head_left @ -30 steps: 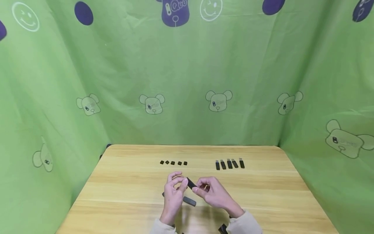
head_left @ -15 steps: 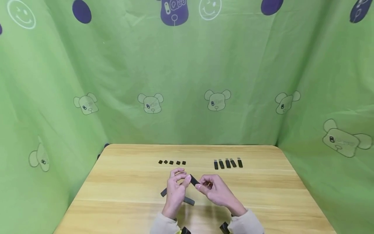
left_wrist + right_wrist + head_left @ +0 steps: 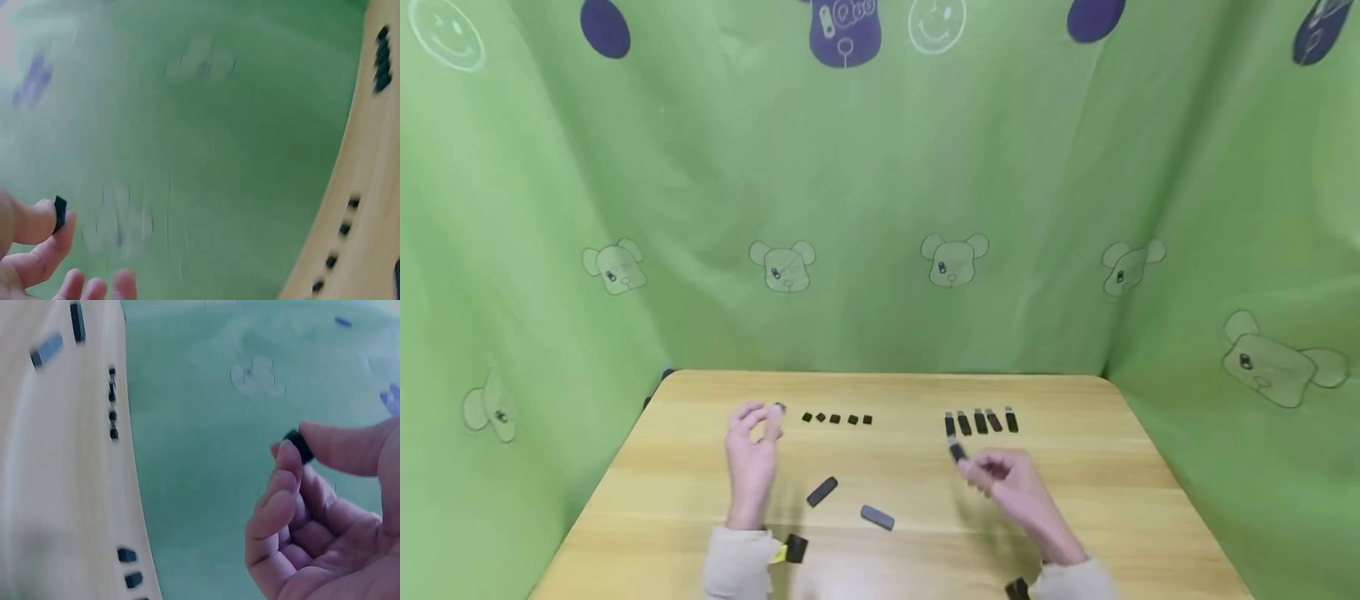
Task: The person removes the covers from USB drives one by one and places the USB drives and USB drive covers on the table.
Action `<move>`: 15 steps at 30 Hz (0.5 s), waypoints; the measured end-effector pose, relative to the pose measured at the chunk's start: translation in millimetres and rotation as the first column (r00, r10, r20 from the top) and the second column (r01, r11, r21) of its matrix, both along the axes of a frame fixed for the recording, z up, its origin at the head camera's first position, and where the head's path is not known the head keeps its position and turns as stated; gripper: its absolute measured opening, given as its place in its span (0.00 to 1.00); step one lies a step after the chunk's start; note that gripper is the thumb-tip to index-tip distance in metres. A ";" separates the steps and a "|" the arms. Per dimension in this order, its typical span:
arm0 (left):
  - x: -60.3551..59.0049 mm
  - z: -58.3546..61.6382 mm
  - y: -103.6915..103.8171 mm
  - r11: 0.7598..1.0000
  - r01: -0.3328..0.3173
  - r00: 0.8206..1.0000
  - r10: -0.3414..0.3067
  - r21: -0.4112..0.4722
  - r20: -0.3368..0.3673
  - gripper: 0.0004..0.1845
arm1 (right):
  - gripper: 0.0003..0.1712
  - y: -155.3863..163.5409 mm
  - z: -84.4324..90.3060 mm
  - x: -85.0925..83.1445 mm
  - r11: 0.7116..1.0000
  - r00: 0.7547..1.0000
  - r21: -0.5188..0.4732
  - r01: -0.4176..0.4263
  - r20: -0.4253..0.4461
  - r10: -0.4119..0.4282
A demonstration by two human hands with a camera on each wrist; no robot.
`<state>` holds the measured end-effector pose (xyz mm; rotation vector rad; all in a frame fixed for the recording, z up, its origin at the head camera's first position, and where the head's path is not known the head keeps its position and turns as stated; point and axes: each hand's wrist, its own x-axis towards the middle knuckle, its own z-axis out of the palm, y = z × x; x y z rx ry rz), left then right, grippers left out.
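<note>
My left hand (image 3: pixel 751 457) is raised at the left of the table, pinching a small black USB stick cap (image 3: pixel 60 214) between thumb and forefinger. On the right, my right hand (image 3: pixel 1017 487) pinches an uncapped black USB stick (image 3: pixel 957 452), its metal plug pointing away from me. That stick is just in front of a row of several uncapped sticks (image 3: pixel 981 422). To the right of my left hand runs a row of several loose black caps (image 3: pixel 835 419). Between the hands lie a black stick (image 3: pixel 822 491) and a grey one (image 3: pixel 877 517), with no plug showing on either.
The wooden table (image 3: pixel 917 392) has rounded far corners. A green curtain (image 3: pixel 865 325) with cartoon prints closes off the back and both sides. Dark wrist-worn devices show at both cuffs.
The hands were together on one black stick over the table's middle. They have moved apart, the cap going left and the uncapped stick right. Both sticks below are uncovered to view.
</note>
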<state>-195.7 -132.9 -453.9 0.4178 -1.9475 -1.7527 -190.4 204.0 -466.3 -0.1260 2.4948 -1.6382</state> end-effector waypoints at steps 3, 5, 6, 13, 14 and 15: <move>3.1 -6.0 9.9 0.989 0.142 0.990 -0.141 -0.042 0.027 0.19 | 0.17 7.7 1.1 -17.2 0.989 0.989 -0.006 0.148 0.014 -0.148; 6.0 -13.3 19.1 0.987 0.159 0.987 -0.158 -0.024 0.037 0.19 | 0.20 9.5 2.5 -27.5 0.982 0.982 0.006 0.186 0.020 -0.186; 8.1 -16.4 22.8 0.989 0.148 0.988 -0.147 -0.024 0.037 0.19 | 0.21 9.5 3.0 -32.4 0.980 0.980 -0.002 0.199 0.025 -0.199; 18.3 -27.9 29.7 0.993 0.117 0.993 -0.116 -0.028 0.025 0.16 | 0.22 -0.5 -0.2 -64.0 0.973 0.973 -0.033 0.228 0.036 -0.227; 19.9 -29.2 30.1 0.993 0.117 0.993 -0.116 -0.029 0.027 0.15 | 0.23 -2.3 -2.0 -68.4 0.972 0.972 -0.039 0.233 0.042 -0.231; 21.6 -30.5 30.5 0.993 0.115 0.993 -0.113 -0.034 0.032 0.15 | 0.24 -4.1 -4.4 -72.6 0.970 0.971 -0.043 0.237 0.048 -0.235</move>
